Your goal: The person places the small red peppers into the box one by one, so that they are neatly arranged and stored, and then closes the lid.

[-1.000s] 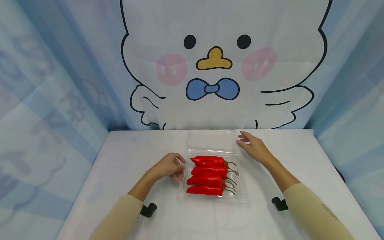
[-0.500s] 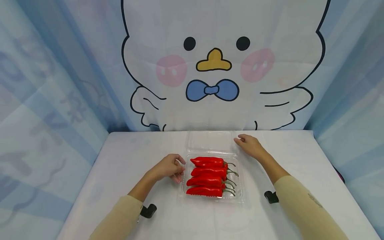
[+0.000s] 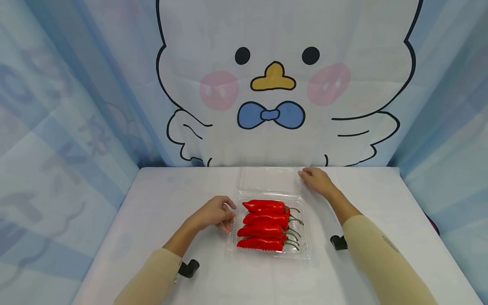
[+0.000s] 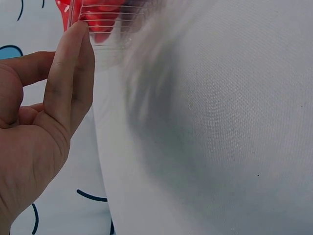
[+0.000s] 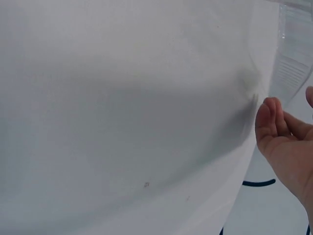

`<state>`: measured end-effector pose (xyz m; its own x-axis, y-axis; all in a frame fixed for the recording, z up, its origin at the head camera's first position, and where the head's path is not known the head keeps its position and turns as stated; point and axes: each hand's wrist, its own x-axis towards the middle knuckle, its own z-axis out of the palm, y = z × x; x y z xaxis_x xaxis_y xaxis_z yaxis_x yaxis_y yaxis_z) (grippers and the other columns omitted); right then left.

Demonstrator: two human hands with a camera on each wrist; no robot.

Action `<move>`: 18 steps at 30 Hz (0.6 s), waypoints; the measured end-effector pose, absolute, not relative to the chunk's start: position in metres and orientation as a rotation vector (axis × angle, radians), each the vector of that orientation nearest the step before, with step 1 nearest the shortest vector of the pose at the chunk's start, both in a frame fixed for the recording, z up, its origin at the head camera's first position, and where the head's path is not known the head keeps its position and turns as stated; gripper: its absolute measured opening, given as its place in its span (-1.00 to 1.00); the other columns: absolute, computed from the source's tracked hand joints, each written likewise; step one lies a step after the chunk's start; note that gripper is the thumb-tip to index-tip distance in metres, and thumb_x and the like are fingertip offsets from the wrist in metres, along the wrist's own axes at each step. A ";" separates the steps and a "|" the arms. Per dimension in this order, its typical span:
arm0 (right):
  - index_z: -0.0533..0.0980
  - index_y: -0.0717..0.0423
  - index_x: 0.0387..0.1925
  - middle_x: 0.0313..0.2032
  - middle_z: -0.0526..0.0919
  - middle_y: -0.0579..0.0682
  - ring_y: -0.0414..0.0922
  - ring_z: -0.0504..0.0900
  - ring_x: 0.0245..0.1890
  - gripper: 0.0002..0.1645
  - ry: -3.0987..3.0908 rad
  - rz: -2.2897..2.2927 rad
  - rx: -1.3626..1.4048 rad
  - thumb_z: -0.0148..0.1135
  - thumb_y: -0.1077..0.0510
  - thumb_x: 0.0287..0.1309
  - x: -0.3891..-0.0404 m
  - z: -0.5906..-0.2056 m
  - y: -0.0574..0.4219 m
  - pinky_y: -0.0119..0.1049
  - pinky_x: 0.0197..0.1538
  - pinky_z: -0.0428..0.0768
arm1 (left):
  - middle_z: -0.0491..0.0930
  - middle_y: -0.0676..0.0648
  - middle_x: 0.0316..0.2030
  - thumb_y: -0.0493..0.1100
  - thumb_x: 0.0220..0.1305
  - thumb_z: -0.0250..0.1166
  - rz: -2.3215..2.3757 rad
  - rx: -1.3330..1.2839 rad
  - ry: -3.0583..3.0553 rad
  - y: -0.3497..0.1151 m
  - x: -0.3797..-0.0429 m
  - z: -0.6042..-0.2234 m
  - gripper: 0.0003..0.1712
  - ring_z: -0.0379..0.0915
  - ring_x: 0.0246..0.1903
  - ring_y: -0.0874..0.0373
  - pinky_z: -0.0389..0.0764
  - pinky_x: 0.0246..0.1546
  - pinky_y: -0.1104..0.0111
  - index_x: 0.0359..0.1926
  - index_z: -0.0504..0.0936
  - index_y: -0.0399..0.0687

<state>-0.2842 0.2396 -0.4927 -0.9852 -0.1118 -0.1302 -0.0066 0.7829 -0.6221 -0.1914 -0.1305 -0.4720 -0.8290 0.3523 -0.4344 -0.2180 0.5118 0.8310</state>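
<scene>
A clear plastic clamshell box lies on the white table, its lid folded back flat toward the far edge. Several red chili peppers with green stems are lined up in its base, stems to the right. My left hand is at the base's left side; in the left wrist view its straight fingers touch the ribbed wall. My right hand is by the lid's right edge near the far corner. In the right wrist view its thumb stands apart from the fingers; contact with the lid cannot be made out.
A backdrop with a cartoon bird rises behind the table's far edge. Blue and white curtains hang at both sides. The white tablecloth extends left and right of the box.
My right hand and forearm have shifted a little left, bringing the fingers closer to the lid's edge. My left hand, the box and the peppers have stayed put.
</scene>
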 end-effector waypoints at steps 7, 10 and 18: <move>0.31 0.50 0.38 0.03 0.70 0.33 0.19 0.61 0.13 -0.27 2.763 -1.045 -0.037 -0.03 -0.07 0.56 -0.290 -0.489 0.235 0.20 0.39 0.48 | 0.67 -0.17 -0.40 -0.29 0.42 0.28 1.321 0.133 2.197 -0.131 -0.190 -0.472 -0.70 0.66 -0.63 0.11 0.76 -0.50 0.32 0.11 0.51 -0.27; 0.33 0.53 0.36 -0.01 0.71 0.32 0.16 0.64 0.06 -0.31 2.757 -1.093 -0.024 -0.01 0.00 0.53 -0.291 -0.489 0.234 0.15 0.33 0.55 | 0.67 -0.17 -0.41 -0.29 0.42 0.28 1.327 0.137 2.195 -0.132 -0.190 -0.472 -0.70 0.66 -0.63 0.12 0.76 -0.51 0.32 0.11 0.51 -0.28; 0.54 0.47 0.16 -0.21 0.75 0.20 -0.05 0.65 -0.20 -0.47 2.762 -1.157 0.020 0.05 0.05 0.51 -0.293 -0.492 0.237 -0.33 -0.14 0.57 | 0.67 -0.17 -0.41 -0.29 0.42 0.28 1.319 0.145 2.197 -0.131 -0.190 -0.471 -0.70 0.66 -0.63 0.12 0.76 -0.50 0.32 0.11 0.51 -0.29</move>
